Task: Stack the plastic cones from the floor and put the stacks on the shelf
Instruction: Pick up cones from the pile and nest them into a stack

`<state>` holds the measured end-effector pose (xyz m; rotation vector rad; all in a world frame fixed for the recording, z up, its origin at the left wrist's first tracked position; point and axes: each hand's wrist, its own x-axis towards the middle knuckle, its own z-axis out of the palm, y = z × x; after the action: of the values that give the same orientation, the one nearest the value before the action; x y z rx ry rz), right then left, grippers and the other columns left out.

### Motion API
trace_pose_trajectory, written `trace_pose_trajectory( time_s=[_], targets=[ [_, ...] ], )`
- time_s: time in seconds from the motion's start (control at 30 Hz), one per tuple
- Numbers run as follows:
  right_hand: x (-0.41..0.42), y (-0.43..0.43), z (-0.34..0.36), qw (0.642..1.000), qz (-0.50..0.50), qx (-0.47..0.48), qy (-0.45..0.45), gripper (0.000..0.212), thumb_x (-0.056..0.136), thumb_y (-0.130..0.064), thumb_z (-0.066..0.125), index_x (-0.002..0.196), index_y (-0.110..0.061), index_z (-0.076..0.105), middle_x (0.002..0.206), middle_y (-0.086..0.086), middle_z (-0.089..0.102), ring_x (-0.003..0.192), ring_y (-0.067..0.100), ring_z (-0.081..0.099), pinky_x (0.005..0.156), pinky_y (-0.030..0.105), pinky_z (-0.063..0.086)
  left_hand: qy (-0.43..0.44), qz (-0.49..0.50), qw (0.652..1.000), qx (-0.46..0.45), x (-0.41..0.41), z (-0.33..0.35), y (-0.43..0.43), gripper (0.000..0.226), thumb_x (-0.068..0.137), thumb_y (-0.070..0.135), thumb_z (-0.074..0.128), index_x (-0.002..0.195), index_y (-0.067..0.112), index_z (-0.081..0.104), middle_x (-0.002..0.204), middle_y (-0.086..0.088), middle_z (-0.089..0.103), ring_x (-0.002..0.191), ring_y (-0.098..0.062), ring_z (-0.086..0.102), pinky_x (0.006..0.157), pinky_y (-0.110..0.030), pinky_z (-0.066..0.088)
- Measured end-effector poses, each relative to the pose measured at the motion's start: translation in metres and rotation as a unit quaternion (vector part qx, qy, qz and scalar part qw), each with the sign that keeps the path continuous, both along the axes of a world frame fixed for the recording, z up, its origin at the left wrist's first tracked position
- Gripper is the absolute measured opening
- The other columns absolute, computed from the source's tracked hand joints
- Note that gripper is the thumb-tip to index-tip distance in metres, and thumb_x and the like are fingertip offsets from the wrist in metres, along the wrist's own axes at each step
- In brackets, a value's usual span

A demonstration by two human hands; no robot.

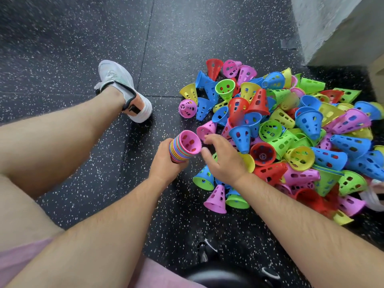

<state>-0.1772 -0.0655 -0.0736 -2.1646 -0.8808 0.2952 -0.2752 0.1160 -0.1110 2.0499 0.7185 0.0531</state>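
My left hand (165,163) grips a stack of nested plastic cones (182,148) of many colours, with a pink cone on top and its wide mouth facing up. My right hand (223,156) hovers just right of the stack with fingers spread and nothing in it, over the near edge of the pile. A big pile of loose perforated cones (291,132) in pink, blue, green, yellow and red lies on the floor to the right. A pink cone (206,129) lies just beyond my right fingertips.
I sit on a black speckled rubber floor (83,48), my left leg stretched out with a white shoe (122,90). A grey concrete block (336,28) stands at the top right. A black stool base (218,267) is under me. No shelf is in view.
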Motion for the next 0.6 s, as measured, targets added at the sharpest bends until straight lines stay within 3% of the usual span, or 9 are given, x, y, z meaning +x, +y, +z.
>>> trace_pose_trajectory(
  time_s=[0.07,0.17,0.23,0.33,0.43,0.6],
  targets=[
    [-0.009,-0.017,-0.012,0.998,0.02,0.001,-0.056,0.022,0.094,-0.026,0.051,0.096,-0.008,0.063,0.105,0.005,0.061,0.1,0.026,0.057,0.087,0.045,0.048,0.015,-0.013,1.0,0.005,-0.011,0.002,0.0,0.049,0.067,0.024,0.088,0.106,0.027,0.058,0.101,0.004,0.067,0.085,-0.013,0.067,0.075,-0.037,0.056],
    [-0.029,-0.041,-0.032,0.982,0.141,-0.061,-0.113,0.02,0.091,-0.027,0.057,0.093,-0.012,0.07,0.117,0.013,0.062,0.103,0.031,0.059,0.084,0.042,0.05,0.037,-0.03,0.999,0.008,-0.028,0.003,-0.001,0.053,0.071,0.017,0.089,0.11,0.028,0.055,0.103,0.006,0.066,0.088,-0.013,0.067,0.073,-0.029,0.051],
    [-0.041,-0.049,-0.041,0.968,0.187,-0.111,-0.123,0.025,0.09,-0.034,0.058,0.097,-0.017,0.074,0.128,0.015,0.06,0.108,0.034,0.058,0.091,0.042,0.05,0.041,-0.039,0.998,0.01,-0.035,0.004,-0.003,0.054,0.07,0.021,0.088,0.111,0.03,0.055,0.102,0.008,0.067,0.089,-0.013,0.068,0.076,-0.032,0.053],
    [-0.051,-0.049,-0.044,0.951,0.188,-0.204,-0.138,0.043,0.088,-0.046,0.051,0.111,-0.019,0.075,0.139,0.014,0.058,0.114,0.034,0.055,0.097,0.041,0.048,0.031,-0.052,0.998,0.005,-0.039,0.006,-0.007,0.05,0.071,0.022,0.088,0.11,0.028,0.057,0.097,0.006,0.069,0.086,-0.015,0.069,0.078,-0.037,0.056],
    [-0.055,-0.046,-0.04,0.933,0.191,-0.262,-0.156,0.052,0.089,-0.047,0.054,0.122,-0.01,0.069,0.142,0.011,0.057,0.12,0.033,0.055,0.105,0.041,0.044,0.021,-0.054,0.998,0.001,-0.042,0.01,-0.009,0.052,0.071,0.023,0.089,0.111,0.028,0.057,0.099,0.005,0.069,0.086,-0.013,0.069,0.078,-0.036,0.057],
    [-0.048,-0.042,-0.024,0.963,0.103,-0.219,-0.116,0.06,0.092,-0.041,0.064,0.134,0.001,0.055,0.147,0.016,0.048,0.134,0.031,0.045,0.114,0.04,0.035,0.011,-0.027,1.0,0.001,-0.044,0.022,-0.009,0.049,0.074,0.017,0.087,0.111,0.027,0.057,0.096,0.007,0.069,0.08,-0.004,0.066,0.066,-0.018,0.049]
  ],
)
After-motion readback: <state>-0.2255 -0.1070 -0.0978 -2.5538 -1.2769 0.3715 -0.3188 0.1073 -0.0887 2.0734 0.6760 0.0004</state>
